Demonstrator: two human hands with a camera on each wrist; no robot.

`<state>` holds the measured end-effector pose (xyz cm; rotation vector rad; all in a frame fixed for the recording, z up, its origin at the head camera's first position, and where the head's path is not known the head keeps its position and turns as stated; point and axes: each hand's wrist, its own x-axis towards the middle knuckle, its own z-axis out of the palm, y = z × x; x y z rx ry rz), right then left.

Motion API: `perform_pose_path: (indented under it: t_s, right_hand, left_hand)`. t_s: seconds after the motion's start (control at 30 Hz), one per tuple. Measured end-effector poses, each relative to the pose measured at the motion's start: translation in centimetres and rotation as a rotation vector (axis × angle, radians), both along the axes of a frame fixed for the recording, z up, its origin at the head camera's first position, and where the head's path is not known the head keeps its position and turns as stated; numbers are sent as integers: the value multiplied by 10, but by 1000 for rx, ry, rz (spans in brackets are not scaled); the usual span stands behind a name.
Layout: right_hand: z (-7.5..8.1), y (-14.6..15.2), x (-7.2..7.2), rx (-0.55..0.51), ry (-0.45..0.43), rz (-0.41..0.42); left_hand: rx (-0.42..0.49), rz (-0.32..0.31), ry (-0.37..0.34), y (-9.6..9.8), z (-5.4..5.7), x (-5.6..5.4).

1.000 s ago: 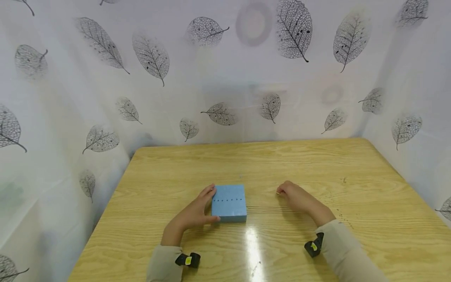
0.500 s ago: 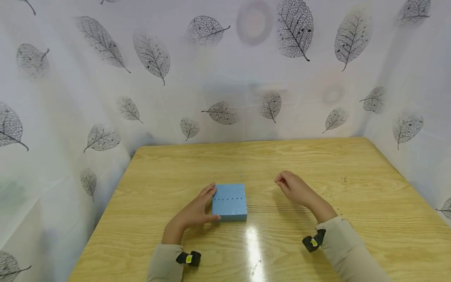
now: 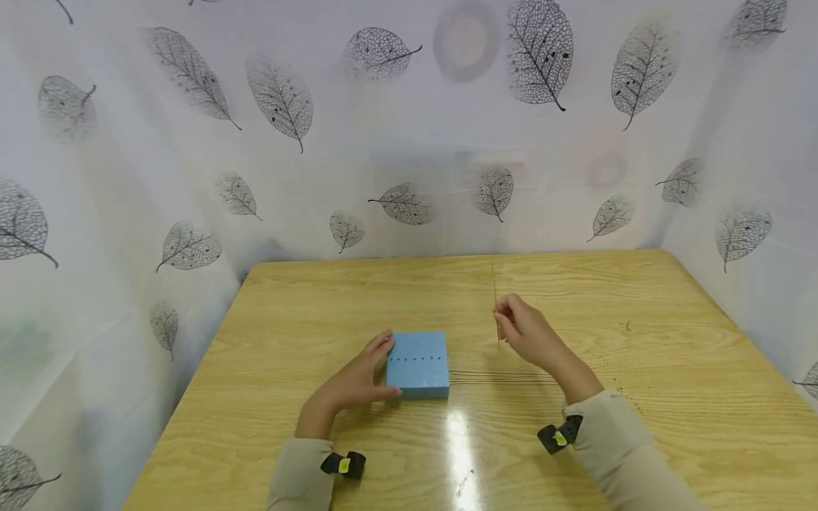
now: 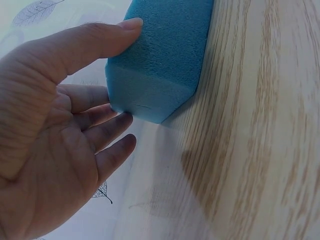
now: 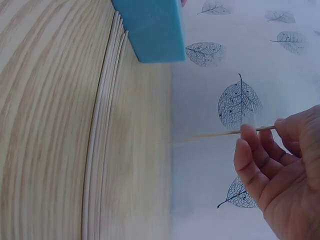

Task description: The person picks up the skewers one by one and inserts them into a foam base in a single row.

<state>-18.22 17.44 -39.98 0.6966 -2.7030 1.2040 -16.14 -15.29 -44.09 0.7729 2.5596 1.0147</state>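
Table (image 3: 307, 305) carries a blue block (image 3: 418, 345), dark dots (image 3: 414, 359) face up; left hand (image 3: 351, 382) spans its left side wide, thumb at the near corner, fingers at the far one, presumably to stop it sliding. Thin sticks (image 5: 101, 125) lie parallel to the block's right, likely lined up for easy single pickup; can't tell if ends touch it. Right hand (image 3: 529, 333), right of the block's far edge, narrowly pinches a single stick (image 5: 222, 133), probably for fine angle control.

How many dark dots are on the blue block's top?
7 dark dots in one row across the blue block, side to side; the left hand seems to cover none.
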Motion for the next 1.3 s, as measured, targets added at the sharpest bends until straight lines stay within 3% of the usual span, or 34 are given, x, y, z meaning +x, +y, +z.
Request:
perform_pose_path:
  t_s: [0.5,0.83,1.3]
  right_hand:
    - [26,-38,6,-129,67,74]
    - [23,-69,2,-158,147,138]
    - [18,-101,-2,-204,158,218]
  left_hand:
    - [-21,5,6,0,3,-1]
    - [1,1,3,-1,2,-1]
    - [12,3,-21,-3,3,-2]
